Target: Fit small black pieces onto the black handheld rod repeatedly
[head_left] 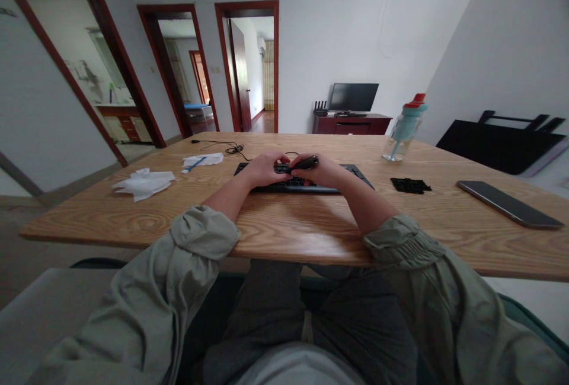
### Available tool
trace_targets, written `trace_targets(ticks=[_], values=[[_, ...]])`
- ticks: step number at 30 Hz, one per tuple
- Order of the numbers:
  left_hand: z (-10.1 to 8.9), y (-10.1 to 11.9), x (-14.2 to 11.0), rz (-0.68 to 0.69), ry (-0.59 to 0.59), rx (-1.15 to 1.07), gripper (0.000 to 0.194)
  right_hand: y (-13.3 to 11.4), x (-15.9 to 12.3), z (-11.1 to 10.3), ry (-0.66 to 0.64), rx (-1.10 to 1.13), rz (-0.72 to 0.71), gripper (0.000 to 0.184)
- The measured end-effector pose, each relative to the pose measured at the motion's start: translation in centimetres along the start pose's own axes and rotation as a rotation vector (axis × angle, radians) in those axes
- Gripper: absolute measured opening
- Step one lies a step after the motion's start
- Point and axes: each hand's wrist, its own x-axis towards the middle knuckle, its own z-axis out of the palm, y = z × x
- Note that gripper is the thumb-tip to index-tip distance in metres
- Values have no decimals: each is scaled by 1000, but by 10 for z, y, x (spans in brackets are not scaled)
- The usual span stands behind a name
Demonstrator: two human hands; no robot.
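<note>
A black keyboard (355,174) lies on the wooden table in front of me, its middle covered by both hands. My right hand (322,170) is closed around a black pen-like tool (306,162), whose narrow end points left, down toward the keys. Over the left half of the keyboard rests my left hand (265,169), thumb and fingers apart, close to the tool's tip; its contact with the keys is partly hidden. Right of the keyboard sits a small pile of black pieces (409,185), which look like loose keycaps.
Left on the table (293,225) are a crumpled white tissue (146,184), another tissue (211,159) with a blue-handled stick (194,164) on it, and a coiled black cable (235,149). To the right stand a water bottle (402,130) and a flat dark device (507,202).
</note>
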Motion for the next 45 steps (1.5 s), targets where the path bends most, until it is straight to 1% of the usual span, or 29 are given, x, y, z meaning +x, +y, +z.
trace_targets(ticks=[2, 3, 5, 8, 10, 12, 13, 14, 15, 18, 19, 21, 24, 27, 31, 35, 40, 45], values=[[6, 4, 7, 81, -19, 34, 38, 0, 3, -2, -28, 55, 3, 28], [10, 6, 11, 113, -37, 63, 37, 1, 5, -2, -33, 67, -17, 27], [16, 8, 17, 131, -74, 128, 37, 3, 9, -2, -29, 63, -78, 23], [22, 5, 25, 61, -101, 212, 41, 8, 12, 0, 17, 20, -116, 20], [24, 0, 28, 12, -105, 242, 39, 12, 12, 2, 83, -4, -85, 29], [25, -7, 30, -9, -90, 254, 34, 16, 12, 3, 158, -24, -51, 41], [26, -10, 30, -14, -75, 254, 32, 18, 11, 4, 187, -47, -44, 43], [26, -12, 30, -20, -55, 253, 31, 20, 11, 4, 206, -86, -43, 42], [27, -14, 30, -30, -34, 253, 31, 22, 10, 4, 217, -142, -40, 38], [30, -16, 27, -84, 18, 270, 31, 27, 9, 7, 208, -362, 26, 13], [31, -15, 26, -102, 33, 281, 31, 29, 9, 8, 203, -421, 53, 9], [34, -12, 24, -135, 67, 310, 32, 31, 9, 11, 203, -492, 78, 8], [39, -6, 23, -186, 110, 367, 33, 33, 9, 11, 225, -524, 72, 14], [43, 0, 22, -227, 117, 413, 34, 33, 9, 10, 260, -549, 97, 17], [45, 5, 21, -271, 138, 440, 35, 32, 7, 11, 214, -539, 104, 20], [45, 5, 19, -323, 165, 450, 36, 30, 5, 21, 175, -608, 52, 20], [44, 2, 17, -361, 194, 430, 36, 27, 4, 36, 137, -773, -102, 19], [42, -3, 17, -380, 232, 313, 32, 27, 6, 46, 139, -834, -176, 23]])
